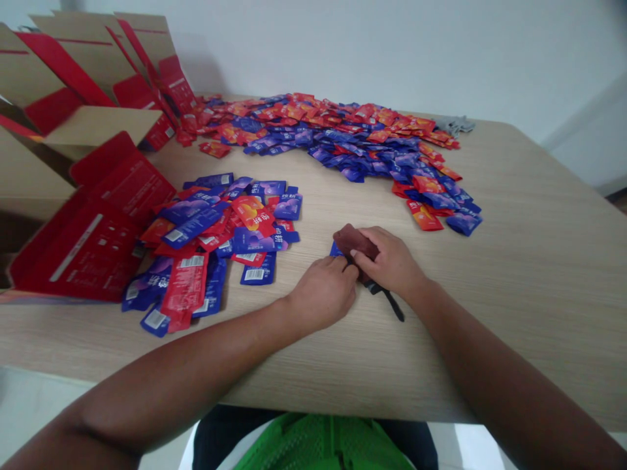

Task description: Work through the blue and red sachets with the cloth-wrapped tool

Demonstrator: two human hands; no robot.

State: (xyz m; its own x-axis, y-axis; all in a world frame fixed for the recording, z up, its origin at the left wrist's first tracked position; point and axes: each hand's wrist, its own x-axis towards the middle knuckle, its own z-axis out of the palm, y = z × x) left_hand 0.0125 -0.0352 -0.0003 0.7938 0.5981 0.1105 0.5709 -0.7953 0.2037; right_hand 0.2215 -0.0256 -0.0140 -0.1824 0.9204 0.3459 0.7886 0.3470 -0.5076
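Observation:
In front of me, near the middle of the table, my hands meet. My right hand (pixel 389 261) grips a brown flat object (pixel 356 241) between thumb and fingers; its exact kind does not show. Close against it, my left hand (pixel 326 292) has its fingers curled and pressed together, and what lies in them is hidden. A bit of a blue packet (pixel 336 250) peeks out beyond the left fingers. From beneath the hands a black strap (pixel 393 305) sticks out toward me on the tabletop.
Left of my hands lies a loose pile of blue and red packets (pixel 255 238). A longer heap of such packets (pixel 343 137) curves across the back. Open red cardboard boxes (pixel 83 254) stand at the left. Grey cloth (pixel 455 124) lies at the far right end of the heap.

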